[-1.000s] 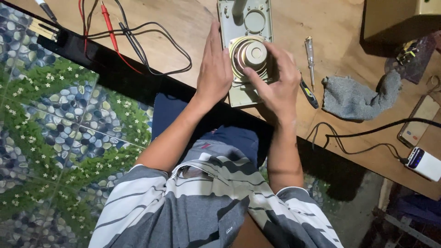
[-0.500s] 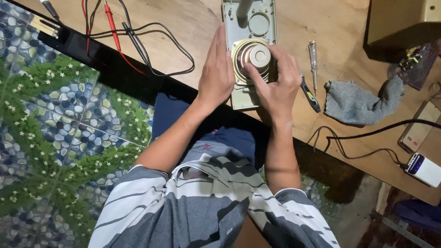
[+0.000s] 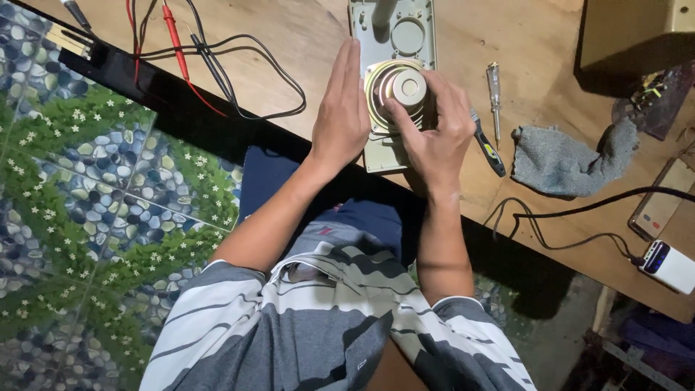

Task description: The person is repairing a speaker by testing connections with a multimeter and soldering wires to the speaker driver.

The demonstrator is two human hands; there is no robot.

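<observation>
Left hand (image 3: 342, 116) flat, right hand (image 3: 433, 130) curled, gripping.

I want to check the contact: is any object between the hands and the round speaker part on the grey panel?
Nothing visible. The right hand grips the round speaker part directly, and the left hand lies flat beside it, against the grey panel.

The speaker (image 3: 404, 90) sits on the panel (image 3: 394, 43), which lies on the table (image 3: 304, 36). The right hand (image 3: 434, 134) wraps the speaker from its near side; the left hand (image 3: 342, 116) lies flat against the panel's left edge. Left of that hand lie the probe leads (image 3: 210, 65). Right of the right hand lie two screwdrivers (image 3: 494, 90), then a cloth (image 3: 572, 156), a cable (image 3: 565, 213) and a charger (image 3: 670, 264).
</observation>
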